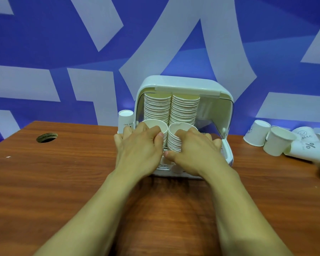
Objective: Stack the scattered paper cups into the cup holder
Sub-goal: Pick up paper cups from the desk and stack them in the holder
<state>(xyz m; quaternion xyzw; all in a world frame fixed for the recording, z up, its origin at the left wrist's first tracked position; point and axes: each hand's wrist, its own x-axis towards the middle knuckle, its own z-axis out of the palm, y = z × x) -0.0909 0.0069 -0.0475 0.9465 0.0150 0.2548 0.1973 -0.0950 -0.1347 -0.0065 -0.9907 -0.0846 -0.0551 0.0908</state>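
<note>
A white cup holder (185,84) with its clear lid raised stands at the back middle of the wooden table (63,182). Inside it, two tall stacks of paper cups (171,109) stand at the rear. Two shorter stacks sit in front of them. My left hand (139,148) grips the left front stack (153,124), fingers curled round its side. My right hand (194,150) grips the right front stack (174,137) the same way. Both hands hide the lower parts of these stacks and the holder's tray.
Several loose paper cups (284,143) lie scattered at the table's right edge. One upside-down cup (125,120) stands just left of the holder. A round cable hole (47,137) sits in the table at the left. A blue and white wall is behind.
</note>
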